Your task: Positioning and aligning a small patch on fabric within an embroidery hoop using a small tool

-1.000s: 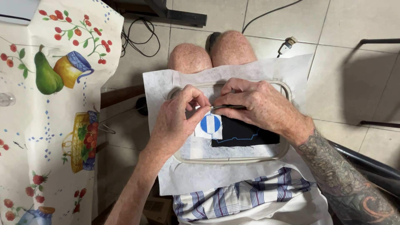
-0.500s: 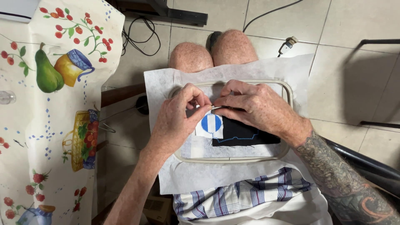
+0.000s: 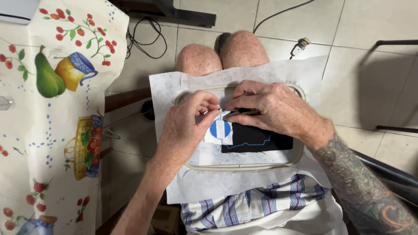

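Note:
An oval embroidery hoop (image 3: 244,165) lies on my lap, holding white backing fabric (image 3: 196,187). Inside it are a black cloth piece (image 3: 261,140) with blue stitching and a round blue-and-white stitched patch (image 3: 220,129). My left hand (image 3: 188,127) pinches the fabric at the patch's upper edge with thumb and forefinger. My right hand (image 3: 274,109) grips small dark metal snips (image 3: 240,113), their tip pointing left at the spot where my left fingers pinch. My hands nearly touch there.
A table with a fruit-printed cloth (image 3: 48,122) stands at the left. Black cables (image 3: 146,37) and a plug (image 3: 300,45) lie on the tiled floor beyond my knees (image 3: 222,54). Dark metal chair legs (image 3: 396,43) are at the right.
Both hands stay at the same spot on the hoop with only slight finger shifts at the patch's edge. The view has drifted a little.

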